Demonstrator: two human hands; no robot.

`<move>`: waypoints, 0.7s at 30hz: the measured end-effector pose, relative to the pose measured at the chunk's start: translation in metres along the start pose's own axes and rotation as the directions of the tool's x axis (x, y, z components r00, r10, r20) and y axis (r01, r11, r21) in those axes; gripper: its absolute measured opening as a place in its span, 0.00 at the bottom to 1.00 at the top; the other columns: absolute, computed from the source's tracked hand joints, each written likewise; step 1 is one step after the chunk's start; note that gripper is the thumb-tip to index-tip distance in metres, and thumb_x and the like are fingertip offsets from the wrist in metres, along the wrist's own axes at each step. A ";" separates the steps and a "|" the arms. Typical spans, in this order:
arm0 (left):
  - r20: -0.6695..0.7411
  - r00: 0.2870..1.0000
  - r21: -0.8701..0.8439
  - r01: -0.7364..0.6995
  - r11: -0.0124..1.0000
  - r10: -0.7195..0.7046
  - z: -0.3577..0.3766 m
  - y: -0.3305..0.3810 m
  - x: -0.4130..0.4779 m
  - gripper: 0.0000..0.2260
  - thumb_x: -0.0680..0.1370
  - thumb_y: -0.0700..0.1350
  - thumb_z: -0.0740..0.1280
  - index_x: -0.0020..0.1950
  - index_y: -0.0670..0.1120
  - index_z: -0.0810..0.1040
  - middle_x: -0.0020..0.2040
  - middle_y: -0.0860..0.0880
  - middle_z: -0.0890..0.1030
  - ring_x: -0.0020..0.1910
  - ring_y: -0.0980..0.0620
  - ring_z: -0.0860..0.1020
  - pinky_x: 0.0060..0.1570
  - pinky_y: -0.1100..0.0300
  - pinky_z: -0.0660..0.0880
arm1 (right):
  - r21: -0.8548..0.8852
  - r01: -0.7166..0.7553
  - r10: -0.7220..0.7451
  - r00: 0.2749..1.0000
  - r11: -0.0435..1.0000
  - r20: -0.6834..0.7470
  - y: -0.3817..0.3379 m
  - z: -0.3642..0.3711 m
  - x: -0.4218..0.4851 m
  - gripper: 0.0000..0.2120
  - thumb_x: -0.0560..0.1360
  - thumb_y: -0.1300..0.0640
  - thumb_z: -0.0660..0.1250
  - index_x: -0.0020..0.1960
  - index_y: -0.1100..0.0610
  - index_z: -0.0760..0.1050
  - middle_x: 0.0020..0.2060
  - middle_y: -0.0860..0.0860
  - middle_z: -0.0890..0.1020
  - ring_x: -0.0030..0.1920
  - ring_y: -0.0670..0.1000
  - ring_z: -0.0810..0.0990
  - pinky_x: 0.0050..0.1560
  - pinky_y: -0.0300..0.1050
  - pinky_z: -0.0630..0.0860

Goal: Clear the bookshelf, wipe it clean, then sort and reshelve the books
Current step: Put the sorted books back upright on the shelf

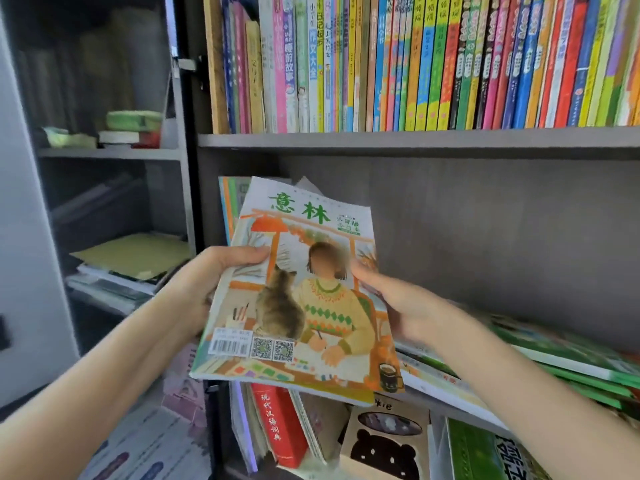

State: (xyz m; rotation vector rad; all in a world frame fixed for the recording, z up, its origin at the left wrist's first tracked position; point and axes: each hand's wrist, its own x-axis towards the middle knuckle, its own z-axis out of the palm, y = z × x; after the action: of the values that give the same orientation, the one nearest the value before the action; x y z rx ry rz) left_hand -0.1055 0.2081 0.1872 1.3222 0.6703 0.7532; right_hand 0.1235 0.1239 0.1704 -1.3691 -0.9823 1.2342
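Where the middle shelf opens: a few thin books [228,206] lean in its left corner; green books [561,351] lie flat toward its right edge.
Upper shelf [415,138]: packed with upright books [433,60].
Below: red dictionary [277,427].
Magazine [301,289]: held before the left corner.
Left hand [204,285]: fingers grasp its left edge.
Right hand [398,303]: grasps its right edge.

Glossy paper magazine [298,292]; matt grey wood-grain bookshelf [450,140].

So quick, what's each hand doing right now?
Left hand: closed on the magazine, gripping its left edge.
Right hand: closed on the same magazine's right edge.
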 end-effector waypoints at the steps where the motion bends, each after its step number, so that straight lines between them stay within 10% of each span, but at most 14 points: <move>1: -0.014 1.000 -0.035 -0.018 0.999 0.017 0.001 -0.001 0.001 0.17 0.66 0.44 0.72 0.54 0.40 0.82 0.49 0.39 0.84 0.43 0.40 0.82 0.51 0.47 0.77 | 0.067 0.006 -0.006 1.000 0.998 -0.005 0.000 0.003 0.009 0.23 0.67 0.43 0.72 0.58 0.53 0.79 0.53 0.53 0.84 0.52 0.55 0.83 0.52 0.52 0.80; 5: -0.097 0.986 0.055 -0.129 0.990 0.134 -0.008 -0.003 -0.001 0.13 0.65 0.44 0.75 0.47 0.42 0.84 0.50 0.38 0.83 0.44 0.40 0.82 0.55 0.44 0.76 | 0.146 0.078 -0.057 0.988 0.986 -0.143 -0.003 0.010 0.031 0.06 0.73 0.60 0.72 0.48 0.60 0.78 0.35 0.54 0.84 0.34 0.51 0.82 0.32 0.44 0.79; 11: -0.163 0.901 0.556 -0.253 0.792 0.402 -0.027 -0.015 -0.005 0.05 0.76 0.53 0.68 0.48 0.54 0.80 0.43 0.57 0.85 0.42 0.59 0.83 0.40 0.67 0.77 | -0.004 0.377 -0.356 0.872 0.926 -0.335 0.000 0.021 0.049 0.14 0.71 0.67 0.72 0.56 0.61 0.78 0.49 0.56 0.84 0.50 0.55 0.83 0.55 0.55 0.79; 16: -0.330 0.802 0.667 -0.174 0.724 0.497 -0.043 -0.055 -0.001 0.18 0.69 0.64 0.63 0.51 0.56 0.78 0.46 0.56 0.84 0.45 0.54 0.82 0.50 0.49 0.79 | -0.189 0.597 -0.627 0.743 0.779 -0.235 0.021 0.041 0.039 0.10 0.75 0.64 0.69 0.52 0.51 0.78 0.46 0.47 0.85 0.49 0.46 0.83 0.49 0.43 0.79; 21: -0.378 0.696 0.686 -0.233 0.690 0.610 -0.051 -0.067 0.003 0.21 0.69 0.61 0.65 0.58 0.53 0.78 0.47 0.60 0.83 0.48 0.59 0.81 0.51 0.52 0.79 | -0.272 0.709 -0.758 0.631 0.650 -0.166 0.028 0.048 0.040 0.08 0.75 0.65 0.68 0.52 0.55 0.75 0.45 0.50 0.83 0.47 0.48 0.83 0.46 0.43 0.80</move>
State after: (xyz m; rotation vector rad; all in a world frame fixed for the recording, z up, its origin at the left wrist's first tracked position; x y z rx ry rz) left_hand -0.1377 0.2350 0.1142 1.8951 1.1679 1.4873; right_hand 0.0801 0.1662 0.1373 -1.0330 -1.3019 0.3195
